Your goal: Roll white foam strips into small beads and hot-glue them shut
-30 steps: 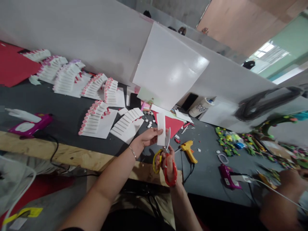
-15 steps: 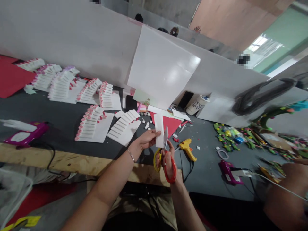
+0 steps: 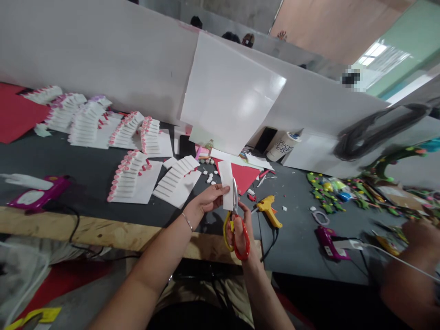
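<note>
Between the thumb and fingers of my left hand (image 3: 213, 197) is a narrow white strip (image 3: 226, 178), held upright over the table. My right hand (image 3: 242, 227) grips scissors (image 3: 246, 243) with one red and one yellow handle loop. Their blades point up along the strip's right edge and look nearly closed. Behind the strip lies a red sheet (image 3: 244, 176), with small white pieces (image 3: 210, 176) to its left. White cards with stepped strips (image 3: 177, 181) lie left of my hands. A yellow glue gun (image 3: 270, 211) rests just right of the scissors.
More stepped cards (image 3: 91, 123) and a red sheet (image 3: 17, 114) are at the left, near a purple power strip (image 3: 41, 195). Behind stand a phone (image 3: 266, 140) and a cup (image 3: 283, 146). At the right are green decorations (image 3: 323, 195), another purple device (image 3: 328, 243) and a person's blurred arm (image 3: 409, 275).
The scissor handles have come closer together and the blades have closed more. The yellow loop has shifted slightly right. The person's arm at the right has moved.
</note>
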Demonstrator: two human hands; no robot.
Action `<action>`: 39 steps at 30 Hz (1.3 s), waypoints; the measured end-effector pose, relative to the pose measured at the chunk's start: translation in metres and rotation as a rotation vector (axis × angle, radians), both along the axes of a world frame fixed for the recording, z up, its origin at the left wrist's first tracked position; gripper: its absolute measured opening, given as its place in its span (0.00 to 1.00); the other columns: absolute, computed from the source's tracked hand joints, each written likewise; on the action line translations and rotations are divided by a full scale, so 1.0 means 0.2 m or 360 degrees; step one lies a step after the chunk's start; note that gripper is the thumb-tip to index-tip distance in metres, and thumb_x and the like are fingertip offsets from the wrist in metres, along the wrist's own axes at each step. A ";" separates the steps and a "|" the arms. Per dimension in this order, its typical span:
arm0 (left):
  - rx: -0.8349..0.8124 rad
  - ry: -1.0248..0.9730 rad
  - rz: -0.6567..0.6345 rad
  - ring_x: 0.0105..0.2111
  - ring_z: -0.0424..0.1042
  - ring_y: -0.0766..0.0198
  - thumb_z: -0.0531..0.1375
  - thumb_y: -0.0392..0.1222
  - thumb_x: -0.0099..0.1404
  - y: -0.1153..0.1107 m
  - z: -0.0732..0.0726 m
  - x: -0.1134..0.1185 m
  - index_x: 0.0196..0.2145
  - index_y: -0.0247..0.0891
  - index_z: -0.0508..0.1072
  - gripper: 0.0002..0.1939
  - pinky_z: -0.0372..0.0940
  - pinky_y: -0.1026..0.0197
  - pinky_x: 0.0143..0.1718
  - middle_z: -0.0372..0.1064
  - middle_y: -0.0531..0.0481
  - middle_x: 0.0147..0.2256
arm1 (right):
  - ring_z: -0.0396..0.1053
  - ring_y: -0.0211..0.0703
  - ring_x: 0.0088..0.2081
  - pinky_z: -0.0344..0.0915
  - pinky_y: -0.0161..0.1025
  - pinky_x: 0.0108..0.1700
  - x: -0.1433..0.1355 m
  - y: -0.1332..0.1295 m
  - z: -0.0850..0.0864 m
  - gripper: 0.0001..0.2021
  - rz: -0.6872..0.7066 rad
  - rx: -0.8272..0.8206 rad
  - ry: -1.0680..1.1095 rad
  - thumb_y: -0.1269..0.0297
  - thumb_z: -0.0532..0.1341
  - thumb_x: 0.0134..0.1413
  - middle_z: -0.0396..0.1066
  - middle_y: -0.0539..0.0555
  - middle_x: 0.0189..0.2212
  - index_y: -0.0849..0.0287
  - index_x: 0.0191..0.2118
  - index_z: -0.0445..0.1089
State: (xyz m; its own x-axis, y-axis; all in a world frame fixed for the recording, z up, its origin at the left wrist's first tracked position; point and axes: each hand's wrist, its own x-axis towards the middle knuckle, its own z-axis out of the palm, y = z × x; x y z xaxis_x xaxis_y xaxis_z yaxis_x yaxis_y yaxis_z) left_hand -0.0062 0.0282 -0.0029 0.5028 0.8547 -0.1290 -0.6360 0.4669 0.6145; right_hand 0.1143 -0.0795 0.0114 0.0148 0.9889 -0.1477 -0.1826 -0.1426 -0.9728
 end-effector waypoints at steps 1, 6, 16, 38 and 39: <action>-0.0008 0.0008 0.0009 0.29 0.77 0.60 0.76 0.46 0.45 0.00 0.00 0.00 0.31 0.30 0.76 0.21 0.69 0.63 0.34 0.78 0.44 0.27 | 0.51 0.28 0.11 0.53 0.26 0.12 0.00 0.00 0.00 0.32 -0.0002 0.0002 -0.0007 0.45 0.61 0.54 0.61 0.36 0.18 0.50 0.59 0.49; -0.0007 0.0126 -0.0055 0.25 0.75 0.64 0.76 0.47 0.45 -0.03 0.04 0.00 0.32 0.29 0.76 0.23 0.69 0.63 0.33 0.77 0.45 0.27 | 0.57 0.31 0.14 0.54 0.27 0.14 0.02 0.01 0.00 0.40 0.0045 0.0132 -0.0014 0.42 0.60 0.54 0.61 0.38 0.20 0.50 0.65 0.40; -0.0004 0.0197 -0.0164 0.24 0.74 0.65 0.77 0.49 0.41 -0.05 0.07 0.00 0.31 0.30 0.76 0.25 0.69 0.65 0.31 0.75 0.47 0.25 | 0.59 0.34 0.16 0.54 0.29 0.16 0.05 0.07 0.03 0.41 0.0016 0.0169 -0.0048 0.42 0.59 0.55 0.61 0.39 0.20 0.51 0.67 0.40; 0.0010 0.0325 -0.0210 0.21 0.72 0.66 0.78 0.51 0.37 -0.04 0.04 0.03 0.30 0.30 0.77 0.27 0.66 0.66 0.26 0.75 0.48 0.24 | 0.63 0.35 0.20 0.56 0.30 0.16 0.07 0.05 0.03 0.38 -0.0013 0.0147 0.0076 0.38 0.58 0.54 0.64 0.44 0.26 0.46 0.65 0.46; 0.0013 0.0336 -0.0213 0.22 0.72 0.66 0.78 0.51 0.36 -0.04 0.04 0.03 0.30 0.30 0.77 0.28 0.66 0.65 0.26 0.75 0.48 0.25 | 0.63 0.36 0.21 0.56 0.31 0.16 0.08 0.05 0.03 0.38 0.0017 0.0151 0.0084 0.37 0.58 0.54 0.64 0.45 0.26 0.46 0.65 0.47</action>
State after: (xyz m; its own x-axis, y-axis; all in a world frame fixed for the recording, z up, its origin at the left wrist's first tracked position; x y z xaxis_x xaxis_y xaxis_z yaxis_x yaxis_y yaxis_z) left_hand -0.0008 0.0200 0.0059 0.5740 0.7839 -0.2367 -0.4262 0.5329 0.7310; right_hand 0.1296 -0.0687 0.0176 -0.0010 0.9985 -0.0539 -0.2326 -0.0527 -0.9711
